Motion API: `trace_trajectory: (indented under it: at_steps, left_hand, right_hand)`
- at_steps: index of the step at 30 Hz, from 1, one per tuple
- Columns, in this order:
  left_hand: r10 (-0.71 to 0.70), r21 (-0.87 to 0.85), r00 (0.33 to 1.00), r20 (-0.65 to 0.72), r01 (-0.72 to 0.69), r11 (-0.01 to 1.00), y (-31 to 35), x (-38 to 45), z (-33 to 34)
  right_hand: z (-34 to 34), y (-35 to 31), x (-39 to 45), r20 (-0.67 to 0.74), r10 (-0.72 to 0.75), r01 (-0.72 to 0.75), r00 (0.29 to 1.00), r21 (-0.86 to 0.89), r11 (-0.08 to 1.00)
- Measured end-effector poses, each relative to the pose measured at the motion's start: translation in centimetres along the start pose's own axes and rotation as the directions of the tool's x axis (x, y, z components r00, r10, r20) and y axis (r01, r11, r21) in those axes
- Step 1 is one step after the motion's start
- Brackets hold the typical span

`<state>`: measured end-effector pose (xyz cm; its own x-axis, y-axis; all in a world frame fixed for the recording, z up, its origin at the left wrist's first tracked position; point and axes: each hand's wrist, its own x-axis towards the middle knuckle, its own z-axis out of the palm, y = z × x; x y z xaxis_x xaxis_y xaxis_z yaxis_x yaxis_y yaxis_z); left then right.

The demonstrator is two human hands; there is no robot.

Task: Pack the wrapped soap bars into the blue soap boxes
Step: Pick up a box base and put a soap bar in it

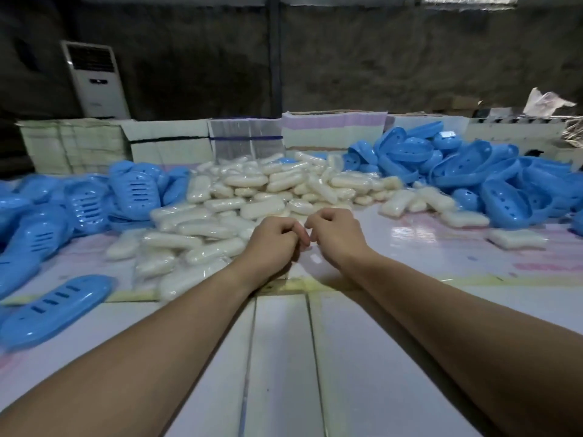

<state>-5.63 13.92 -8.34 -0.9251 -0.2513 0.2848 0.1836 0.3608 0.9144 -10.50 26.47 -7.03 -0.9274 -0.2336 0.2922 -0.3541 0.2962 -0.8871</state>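
Both bare forearms reached out over the table (410, 326), and the two hands met near its middle, just in front of the soap pile. The left hand (273, 244) had its fingers curled in with nothing visible inside its grip. The right hand (334, 233) was curled the same way, also holding nothing that could be seen. Their fingertips were touching or very nearly so; whether they pinched some small clear thing between them could not be told.

The wrapped soap bars (252, 197) lay in a broad heap just beyond the hands, spreading toward the near left, each pale bar in clear film. A few loose bars sat apart to the right, one wrapped bar (517, 238) lying alone near the right edge.

Blue soap boxes (467, 171) were heaped at the far right, oval shells with round holes in them. Another pile of slotted blue lids (85, 200) covered the left side, and a single slotted lid (53, 307) lay flat at the near left.

Behind everything, bundled stacks of flat cartons (195, 140) lined the far edge of the table, and a white standing air conditioner (94, 78) stood against the dark wall at the far left.
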Motion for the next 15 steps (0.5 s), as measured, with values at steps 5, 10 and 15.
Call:
trace_trajectory:
  at_steps: [5,10,15]
  left_hand:
    - [-0.089,-0.098,0.992,-0.09,0.08,0.992,0.3,-0.3,-0.3]
    - [-0.084,-0.08,0.966,-0.244,0.067,0.995,2.4,0.1,-3.7]
    - [0.175,0.513,0.854,-0.49,0.12,0.85,2.1,0.3,-10.9]
  right_hand:
    - [0.4,-0.2,-0.6,0.045,-0.142,0.142,0.989,-0.012,0.99]
    - [1.3,-1.5,-2.8,0.157,-0.332,0.336,0.93,0.001,0.942]
    - [2.7,-2.9,-5.8,0.478,-0.568,0.679,0.67,-0.085,0.73]
